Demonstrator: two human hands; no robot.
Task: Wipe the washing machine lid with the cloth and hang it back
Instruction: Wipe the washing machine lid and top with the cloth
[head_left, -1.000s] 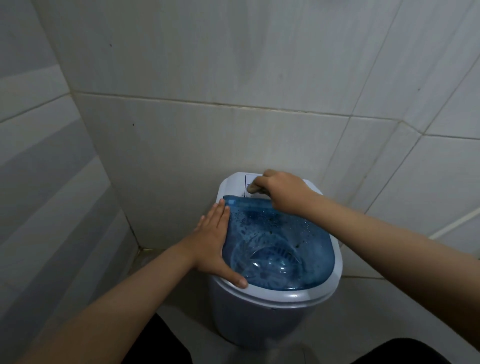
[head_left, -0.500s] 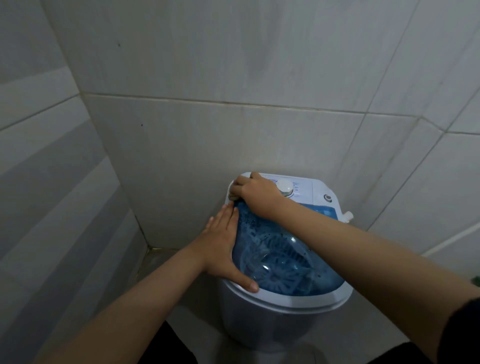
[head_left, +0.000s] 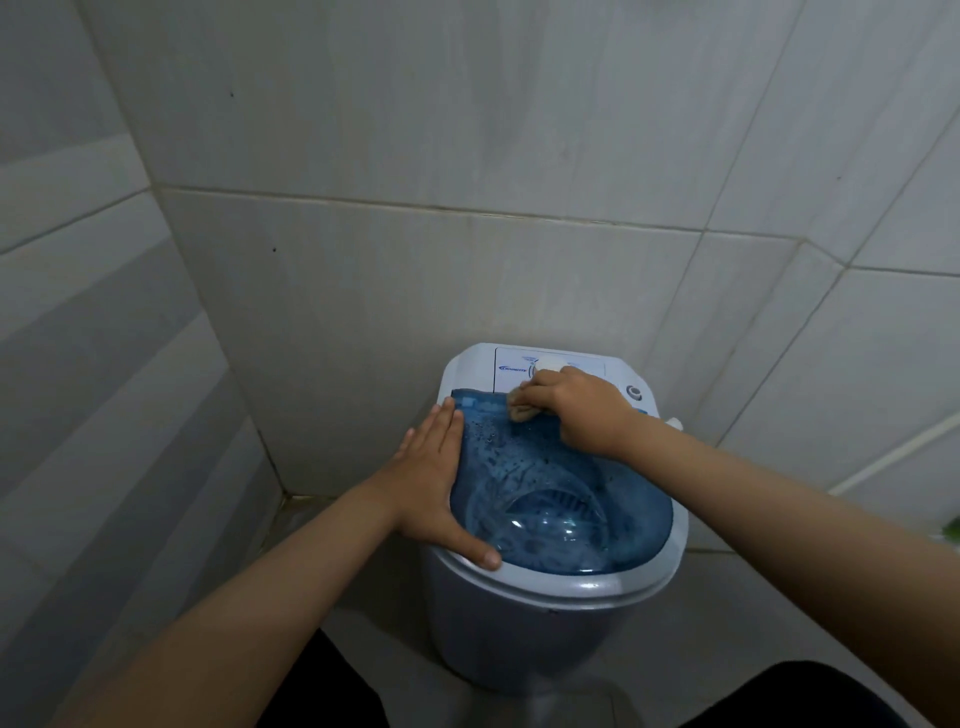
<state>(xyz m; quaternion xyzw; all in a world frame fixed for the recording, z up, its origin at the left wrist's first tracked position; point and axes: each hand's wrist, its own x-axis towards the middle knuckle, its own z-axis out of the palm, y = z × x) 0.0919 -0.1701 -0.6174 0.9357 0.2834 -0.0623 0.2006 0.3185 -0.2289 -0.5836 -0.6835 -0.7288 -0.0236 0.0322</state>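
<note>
The translucent blue plastic lid (head_left: 561, 499) is showing a glossy, smooth finish, with water droplets beading near its rear left corner. The pale grey plastic washing machine body (head_left: 519, 623) is presenting a smooth satin sheen along its front rim. The small beige cloth (head_left: 521, 407) is looking soft and matt. The large grey wall tiles (head_left: 415, 286) are appearing smooth, faintly streaked, with low gloss.

Two bare forearms in frame, no sleeves visible up to the frame edge. Left hand (head_left: 434, 483) and right hand (head_left: 582, 410): no gloves, rings, watch or bands. Left thumbnail short, unpainted (right-hand nails mostly hidden). Dark, black-looking clothing (head_left: 789, 696) at the bottom edge on both sides, plain, no markings readable.
</note>
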